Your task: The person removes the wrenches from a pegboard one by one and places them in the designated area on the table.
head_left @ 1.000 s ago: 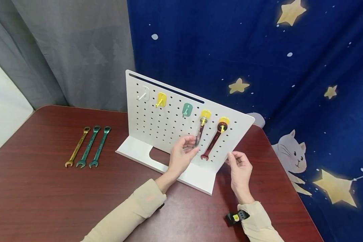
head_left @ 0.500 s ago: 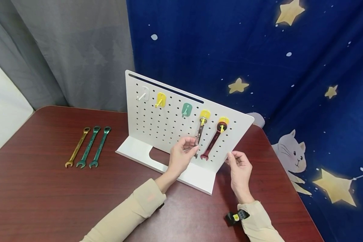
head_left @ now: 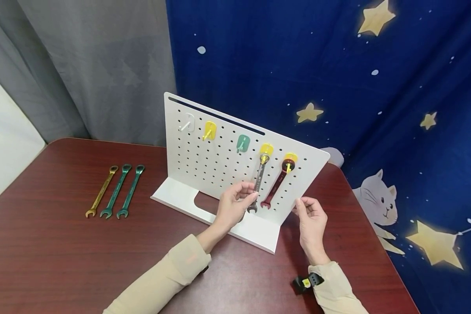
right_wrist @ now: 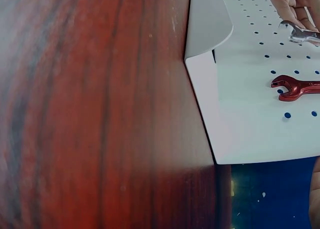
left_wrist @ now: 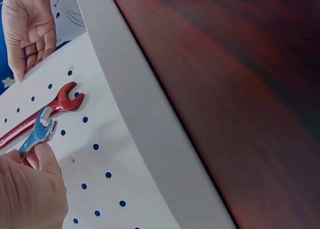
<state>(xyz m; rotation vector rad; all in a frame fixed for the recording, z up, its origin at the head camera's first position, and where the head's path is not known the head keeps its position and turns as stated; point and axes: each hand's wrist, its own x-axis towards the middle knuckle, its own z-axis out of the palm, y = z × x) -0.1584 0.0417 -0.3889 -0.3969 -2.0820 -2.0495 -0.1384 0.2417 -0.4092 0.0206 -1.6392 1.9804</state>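
Observation:
My left hand (head_left: 235, 205) pinches the lower shank of a silver combination wrench (head_left: 260, 176) between thumb and fingers. The wrench's ring end sits around a yellow hook (head_left: 266, 149) on the white pegboard (head_left: 227, 170), and its open end shows below my fingers. To its right a red combination wrench (head_left: 275, 188) hangs from another yellow hook (head_left: 291, 156). My right hand (head_left: 312, 220) grips the pegboard's right edge, thumb toward the front. In the left wrist view, the silver wrench's open end (left_wrist: 40, 131) overlaps the red wrench (left_wrist: 62, 101).
On the brown table (head_left: 63, 261) at left lie a gold wrench (head_left: 101, 192) and two green wrenches (head_left: 115, 192). A white hook (head_left: 187, 122), a yellow hook (head_left: 209, 131) and a green hook (head_left: 243, 143) hold nothing. Curtains (head_left: 251, 52) stand behind the table.
My left hand has shifted slightly left and down along the silver wrench, and more of its open end shows below the fingers. The right hand stays at the pegboard's edge.

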